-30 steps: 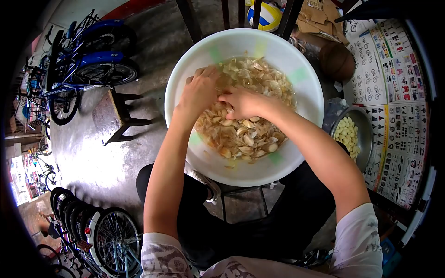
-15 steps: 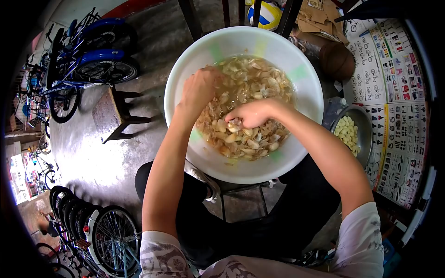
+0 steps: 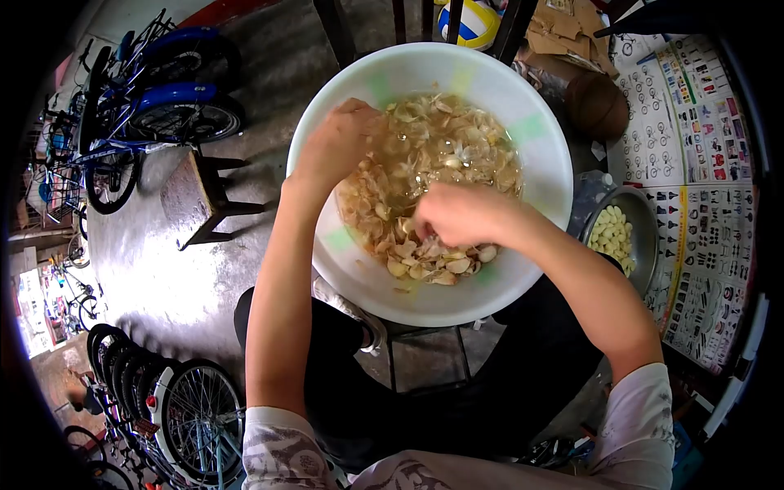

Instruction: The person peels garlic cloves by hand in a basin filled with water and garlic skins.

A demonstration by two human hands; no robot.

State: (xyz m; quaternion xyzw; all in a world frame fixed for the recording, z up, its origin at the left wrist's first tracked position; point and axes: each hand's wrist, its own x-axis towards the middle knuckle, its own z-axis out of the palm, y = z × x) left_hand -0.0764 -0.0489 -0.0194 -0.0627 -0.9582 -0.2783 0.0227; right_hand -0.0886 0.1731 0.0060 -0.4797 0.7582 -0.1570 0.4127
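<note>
Visibly, wet beige garlic cloves (image 3: 457,266) with papery skins (image 3: 469,153) lie in murky water (image 3: 406,173) inside a round, smooth white plastic basin (image 3: 542,175). Right hand (image 3: 463,214) and left hand (image 3: 346,137) curl over the basin; whether the fingers (image 3: 424,220) grip anything cannot be told.

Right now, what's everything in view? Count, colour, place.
basin: 1, white, centre
water: 1 pool, tan, in basin
garlic: many, cream-tan, in water
bowl: 1, metallic grey, right of basin
peeled cloves: many, cream, in bowl
volleyball: 1, yellow-blue-white, beyond basin
ball: 1, brown, right of volleyball
cardboard: several, brown, beyond ball
sheets: 2+, printed white, far right
bars: several, dark, behind basin
floor: 1, grey, throughout
stool: 1, dark, left
bikes: several, blue and black, left
shoe: 1 clear, whitish, below basin
trousers: 1 pair, black, near side
sleeves: 2, pale patterned, bottom
left hand: 1, bare, at basin's left
right hand: 1, bare, over garlic
</note>
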